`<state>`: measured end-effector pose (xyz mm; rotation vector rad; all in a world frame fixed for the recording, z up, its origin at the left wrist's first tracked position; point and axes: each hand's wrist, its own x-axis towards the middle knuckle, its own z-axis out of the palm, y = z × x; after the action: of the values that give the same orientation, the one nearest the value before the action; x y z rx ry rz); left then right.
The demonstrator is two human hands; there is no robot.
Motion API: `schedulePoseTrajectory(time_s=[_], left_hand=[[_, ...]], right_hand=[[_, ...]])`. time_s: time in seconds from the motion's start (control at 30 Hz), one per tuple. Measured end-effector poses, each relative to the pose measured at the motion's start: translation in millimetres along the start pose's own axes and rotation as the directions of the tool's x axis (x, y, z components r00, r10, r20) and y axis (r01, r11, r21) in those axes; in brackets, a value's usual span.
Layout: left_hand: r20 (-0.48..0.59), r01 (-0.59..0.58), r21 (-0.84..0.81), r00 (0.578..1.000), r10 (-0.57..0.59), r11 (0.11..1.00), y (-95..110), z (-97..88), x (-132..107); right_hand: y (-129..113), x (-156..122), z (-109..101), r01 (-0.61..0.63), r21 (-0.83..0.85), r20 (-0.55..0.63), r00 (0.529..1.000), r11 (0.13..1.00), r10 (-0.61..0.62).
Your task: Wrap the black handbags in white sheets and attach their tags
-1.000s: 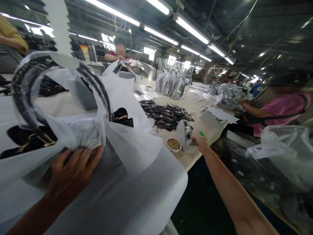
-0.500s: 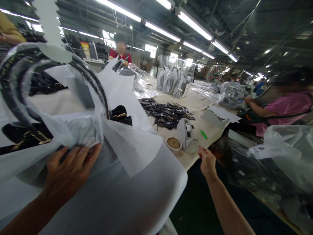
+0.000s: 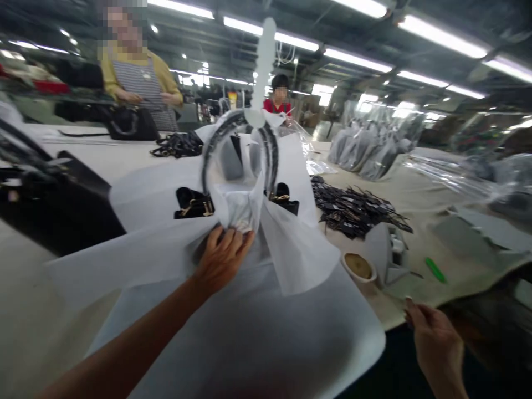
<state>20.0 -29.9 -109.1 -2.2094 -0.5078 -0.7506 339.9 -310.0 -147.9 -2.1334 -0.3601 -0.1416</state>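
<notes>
Centred in the head view stands a handbag wrapped in white tissue paper [image 3: 307,255], with arched dark handles [image 3: 272,155] in clear film and black, gold-trimmed ends showing at the sides. A pale toothed strip [image 3: 264,66] rises from the handles' top. My left hand [image 3: 222,257] is closed on the bunched paper below the handles. Off to the right, beyond the table edge, my right hand [image 3: 436,338] has thumb and finger pinched; what lies in them, if anything, is too small to name. Nearest to it is a grey tape dispenser [image 3: 380,249].
A tape roll [image 3: 358,267], a green cutter-like tool [image 3: 435,270] and a heap of black tags [image 3: 353,208] lie on the right. Plastic-wrapped bags [image 3: 366,147] stand behind. A black bag [image 3: 62,205] is at left. Two people [image 3: 143,83] are across the table.
My view has swung left, so the wrapped bag sits nearer the middle. My left hand stays on the paper. My right hand remains pinched beside the table edge.
</notes>
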Motion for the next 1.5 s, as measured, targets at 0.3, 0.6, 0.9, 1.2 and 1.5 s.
schedulePoseTrajectory(time_s=[0.3,0.6,0.9,1.2,1.5], left_hand=[[-0.004,0.085,-0.046,0.996,-0.085,0.995,6.8,-1.3,-3.6],[-0.036,0.07,-0.107,0.997,-0.074,0.992,3.7,2.3,-9.4],[-0.023,0.083,-0.141,0.996,-0.087,0.986,-0.7,0.2,-7.9],[-0.021,0.099,-0.096,0.995,-0.102,0.99,1.8,0.7,-2.5],[-0.01,0.035,-0.119,0.999,-0.036,0.992,-0.1,2.9,-13.2]], right_hand=[[-199.3,-130.7,75.7,0.01,0.72,0.512,0.667,0.694,-0.541],[-227.0,-118.6,169.8,0.261,0.429,0.486,0.741,0.865,-0.464],[-227.9,-113.2,173.9,0.28,0.358,0.509,0.741,0.891,-0.437],[-227.6,-112.3,173.4,0.275,0.337,0.515,0.747,0.9,-0.421],[-228.7,-113.4,174.7,0.271,0.364,0.485,0.762,0.891,-0.429]])
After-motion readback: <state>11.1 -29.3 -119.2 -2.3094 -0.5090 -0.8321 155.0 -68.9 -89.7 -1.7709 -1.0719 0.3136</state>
